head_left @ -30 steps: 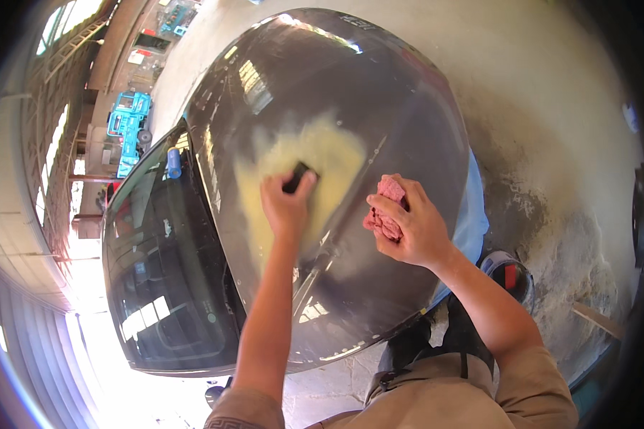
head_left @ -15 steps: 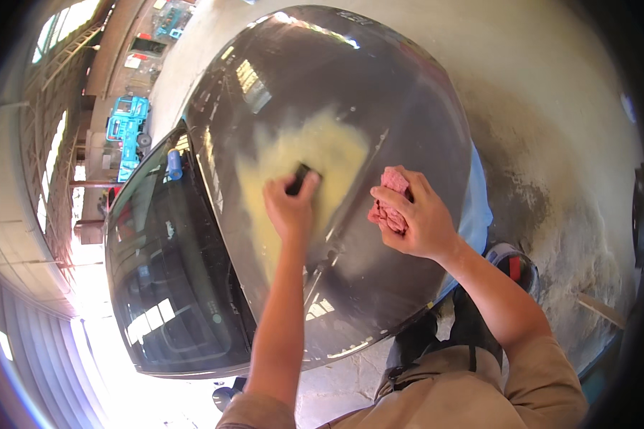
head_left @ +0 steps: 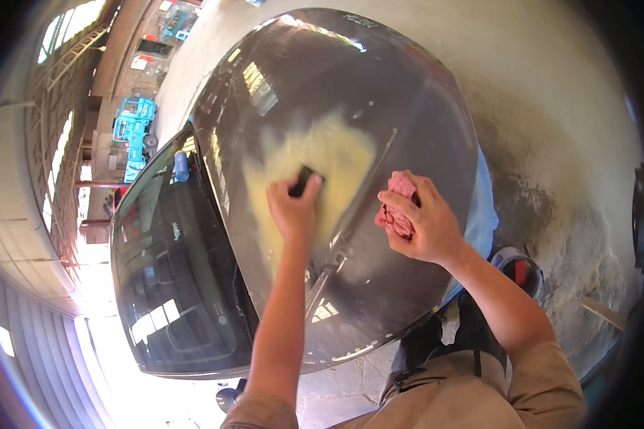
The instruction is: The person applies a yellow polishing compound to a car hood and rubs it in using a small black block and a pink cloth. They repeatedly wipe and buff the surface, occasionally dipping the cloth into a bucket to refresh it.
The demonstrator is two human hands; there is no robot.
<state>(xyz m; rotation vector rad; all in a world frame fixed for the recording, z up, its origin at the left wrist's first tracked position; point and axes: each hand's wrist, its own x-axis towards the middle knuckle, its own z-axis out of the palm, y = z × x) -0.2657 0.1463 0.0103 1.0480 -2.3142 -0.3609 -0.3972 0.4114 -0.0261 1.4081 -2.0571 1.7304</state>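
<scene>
My left hand grips a small black block, pinched between thumb and fingers. The block rests on a yellowish, powdery patch in the middle of a dark grey car hood. To the right, my right hand is closed around a crumpled pink cloth. The cloth is above the right part of the hood; whether it touches the surface I cannot tell. A narrow crease line runs across the hood between my two hands.
The dark windshield lies left of the hood, with a blue cylinder at its upper edge. Light blue sheeting hangs along the hood's right side. A bright blue truck stands far left. A wooden strip lies on the floor at right.
The whole view has shifted slightly, so the car and both hands appear a little to the right. My left hand stays on the yellowish patch with the block; my right hand still holds the cloth.
</scene>
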